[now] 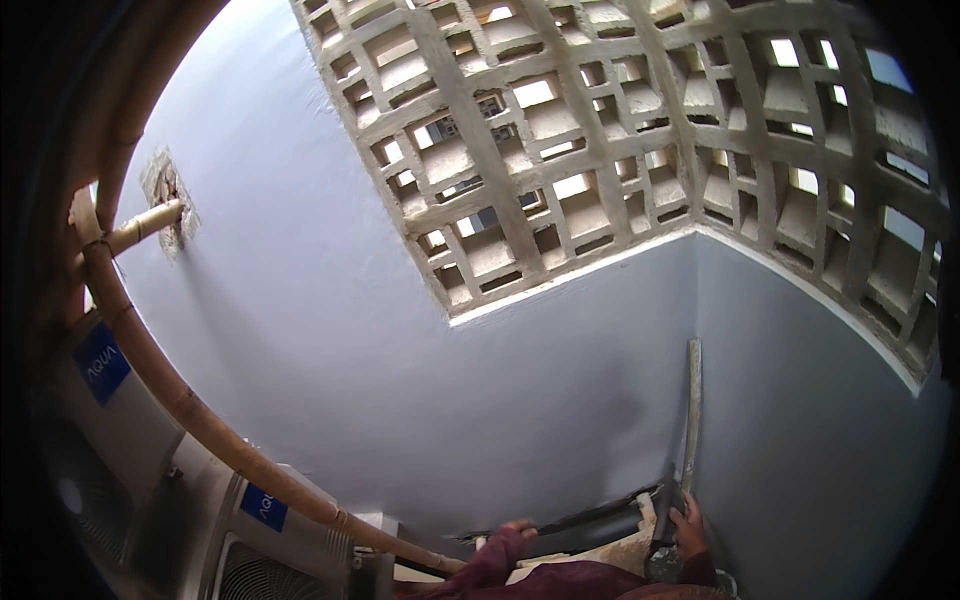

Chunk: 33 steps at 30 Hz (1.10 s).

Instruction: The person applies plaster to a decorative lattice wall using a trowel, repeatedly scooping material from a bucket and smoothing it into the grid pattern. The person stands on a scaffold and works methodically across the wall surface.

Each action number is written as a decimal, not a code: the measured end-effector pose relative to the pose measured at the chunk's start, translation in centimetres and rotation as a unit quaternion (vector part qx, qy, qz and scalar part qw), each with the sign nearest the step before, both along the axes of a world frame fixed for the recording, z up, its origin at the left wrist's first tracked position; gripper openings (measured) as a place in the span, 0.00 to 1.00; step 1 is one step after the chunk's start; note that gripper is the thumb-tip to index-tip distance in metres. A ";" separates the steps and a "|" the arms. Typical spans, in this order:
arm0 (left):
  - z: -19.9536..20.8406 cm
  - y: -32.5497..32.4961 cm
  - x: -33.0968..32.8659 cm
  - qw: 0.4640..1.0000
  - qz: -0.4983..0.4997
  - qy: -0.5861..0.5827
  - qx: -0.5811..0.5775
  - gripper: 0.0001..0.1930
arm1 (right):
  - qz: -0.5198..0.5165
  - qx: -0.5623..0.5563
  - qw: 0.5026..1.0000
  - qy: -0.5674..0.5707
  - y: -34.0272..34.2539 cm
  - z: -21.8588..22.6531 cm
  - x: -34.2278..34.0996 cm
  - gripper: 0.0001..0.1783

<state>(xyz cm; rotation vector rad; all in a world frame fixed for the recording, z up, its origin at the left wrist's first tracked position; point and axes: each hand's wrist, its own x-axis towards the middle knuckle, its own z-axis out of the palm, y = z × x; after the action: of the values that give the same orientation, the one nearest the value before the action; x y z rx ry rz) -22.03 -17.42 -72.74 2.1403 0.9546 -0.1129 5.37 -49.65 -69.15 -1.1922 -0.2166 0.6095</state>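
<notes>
Two bare hands are showing low in the wide view I am watching from a distance, both in dark red sleeves [495,562]. The right hand [690,528] is touching the right edge of a dark grey piece [663,525]; its fingers are bending along that edge, but I cannot tell whether they are truly gripping it. The piece is lying immediately left of this hand, its long axis running roughly up and down in view, its top leaning slightly right. The right hand is clearly being the nearer one: the left hand [519,527] is lying well apart, off to the left, against the lower part of a blue-grey wall [520,420]. It is looking small and blurred, so I cannot tell whether it is holding anything. Just above the right hand, a narrow pale strip [693,410] is standing along the wall corner, nearly in line with the dark piece. Farther left of the left hand, a bamboo pole [240,452] is crossing in front of outdoor fan units [262,575]. High above both hands, a concrete lattice [545,195] is letting daylight through
</notes>
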 end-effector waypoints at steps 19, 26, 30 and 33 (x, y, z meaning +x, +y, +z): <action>25.3 26.4 10.0 0.624 0.305 -0.312 0.648 0.37 | -0.416 -0.037 0.465 -0.781 35.9 68.6 12.1 0.26; 24.7 26.8 9.1 0.607 0.308 -0.296 0.670 0.34 | -0.432 -0.057 0.439 -0.786 40.6 69.8 13.0 0.26; 24.6 27.1 9.1 0.604 0.301 -0.309 0.670 0.32 | -0.443 -0.070 0.444 -0.776 40.5 72.5 12.6 0.24; 24.6 27.3 9.4 0.594 0.298 -0.310 0.680 0.31 | -0.471 -0.060 0.401 -0.783 40.8 76.1 14.2 0.24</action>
<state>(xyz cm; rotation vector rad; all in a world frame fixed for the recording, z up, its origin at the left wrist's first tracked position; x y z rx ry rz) -12.65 9.89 -48.14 2.4292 1.4002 2.2097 19.56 -8.83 6.92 -1.4001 -0.9749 -1.7758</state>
